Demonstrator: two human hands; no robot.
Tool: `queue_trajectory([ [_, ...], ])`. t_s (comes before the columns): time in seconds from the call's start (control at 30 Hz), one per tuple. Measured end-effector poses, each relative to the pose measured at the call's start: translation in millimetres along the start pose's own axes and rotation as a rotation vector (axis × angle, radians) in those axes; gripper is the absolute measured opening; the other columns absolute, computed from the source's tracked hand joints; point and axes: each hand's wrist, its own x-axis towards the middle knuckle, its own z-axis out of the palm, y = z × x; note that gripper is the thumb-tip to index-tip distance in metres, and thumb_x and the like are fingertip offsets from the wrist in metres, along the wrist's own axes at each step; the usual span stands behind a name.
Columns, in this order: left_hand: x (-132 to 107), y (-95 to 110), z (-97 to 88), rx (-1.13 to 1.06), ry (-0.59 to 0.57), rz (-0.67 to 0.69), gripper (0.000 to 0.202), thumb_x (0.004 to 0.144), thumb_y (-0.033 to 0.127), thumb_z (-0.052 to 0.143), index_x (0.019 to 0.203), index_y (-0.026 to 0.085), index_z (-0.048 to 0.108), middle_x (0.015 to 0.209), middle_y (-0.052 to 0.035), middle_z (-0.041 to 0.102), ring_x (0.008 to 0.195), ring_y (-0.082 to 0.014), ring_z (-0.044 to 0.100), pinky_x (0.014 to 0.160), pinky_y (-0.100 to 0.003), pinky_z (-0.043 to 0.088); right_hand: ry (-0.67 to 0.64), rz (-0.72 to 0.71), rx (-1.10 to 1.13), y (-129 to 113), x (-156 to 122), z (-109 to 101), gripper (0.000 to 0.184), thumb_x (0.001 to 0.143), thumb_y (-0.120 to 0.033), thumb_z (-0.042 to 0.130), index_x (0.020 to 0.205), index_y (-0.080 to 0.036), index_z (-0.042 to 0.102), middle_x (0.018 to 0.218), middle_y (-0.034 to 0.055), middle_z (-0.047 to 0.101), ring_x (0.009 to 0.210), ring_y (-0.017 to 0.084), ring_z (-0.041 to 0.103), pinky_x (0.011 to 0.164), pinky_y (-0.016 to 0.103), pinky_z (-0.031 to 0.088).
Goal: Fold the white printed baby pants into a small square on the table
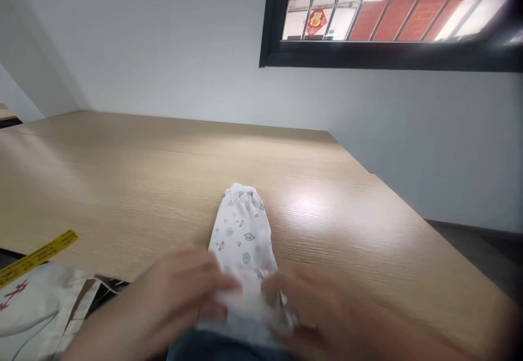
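Note:
A narrow piece of white printed cloth [242, 230] with small green and grey animal faces lies lengthwise on the table. Its far end is gathered as if by elastic, and the near end reaches down towards my lap. My left hand [180, 290] is blurred, its fingers bent and closed on the cloth's left edge. Opposite it, my right hand [306, 304] curls over the right edge, also smeared by motion. Something pale and shiny shows at the right fingertips, too blurred to name.
The light wood table [163, 170] runs back to a grey-white wall [171, 45]. A yellow printed strip [38, 257] lies at the left front edge. Below it sits a whitish cloth bag [36, 306] with red marks and a cord. A barred window [368, 7] is at upper right.

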Motion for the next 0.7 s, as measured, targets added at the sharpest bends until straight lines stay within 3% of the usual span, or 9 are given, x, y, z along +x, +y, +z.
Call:
queue_trajectory([
  [0.07,36.0,-18.5,-12.3,0.012,0.094,-0.090,0.023,0.091,0.032,0.040,0.104,0.029,0.059,0.085,0.0034,0.061,0.075,-0.0112,0.054,0.063,-0.019,0.040,0.096,0.085,0.010,25.5,30.4,-14.3,0.005,0.081,-0.025,0.054,0.083,-0.021,0.056,0.067,-0.0006,0.061,0.055,0.012,0.053,0.048,0.023,0.037],
  [0.17,97.6,-56.3,-24.4,0.055,0.112,-0.177,0.027,0.090,0.032,0.038,0.097,0.021,0.062,0.092,0.0006,0.062,0.081,-0.0137,0.054,0.066,-0.022,0.039,0.079,0.232,0.068,74.4,82.4,-27.5,0.012,0.083,-0.028,0.051,0.084,-0.019,0.059,0.077,0.0008,0.063,0.066,0.013,0.056,0.055,0.023,0.041],
  [0.3,148.2,-106.4,-14.8,0.082,0.059,-0.285,0.026,0.086,0.024,0.038,0.084,0.014,0.062,0.083,-0.0028,0.062,0.074,-0.0152,0.055,0.063,-0.024,0.038,0.068,0.331,0.033,129.7,124.2,-17.9,0.011,0.083,-0.022,0.050,0.084,-0.016,0.059,0.084,0.0045,0.063,0.073,0.015,0.057,0.058,0.025,0.043],
  [0.47,152.3,-140.5,8.0,0.097,0.056,-0.307,0.026,0.089,0.033,0.044,0.080,0.013,0.058,0.076,-0.0010,0.058,0.070,-0.0132,0.055,0.066,-0.029,0.043,0.056,0.378,0.007,152.3,130.6,2.6,0.013,0.088,-0.024,0.051,0.085,-0.013,0.058,0.085,0.0026,0.061,0.075,0.014,0.057,0.069,0.030,0.047],
  [0.57,148.9,-147.1,12.5,0.096,0.079,-0.306,0.029,0.089,0.038,0.045,0.086,0.012,0.057,0.080,-0.0013,0.058,0.075,-0.0139,0.056,0.071,-0.032,0.045,0.058,0.377,0.001,153.2,130.6,5.5,0.017,0.089,-0.029,0.050,0.087,-0.014,0.059,0.089,0.0031,0.061,0.078,0.014,0.058,0.072,0.032,0.048],
  [0.7,149.5,-149.8,16.0,0.099,0.105,-0.300,0.027,0.090,0.033,0.042,0.083,0.012,0.059,0.078,-0.0025,0.060,0.075,-0.0149,0.057,0.073,-0.033,0.045,0.072,0.365,-0.037,154.4,133.3,6.1,0.016,0.090,-0.026,0.048,0.088,-0.014,0.059,0.086,0.0034,0.062,0.076,0.014,0.059,0.071,0.032,0.049],
])
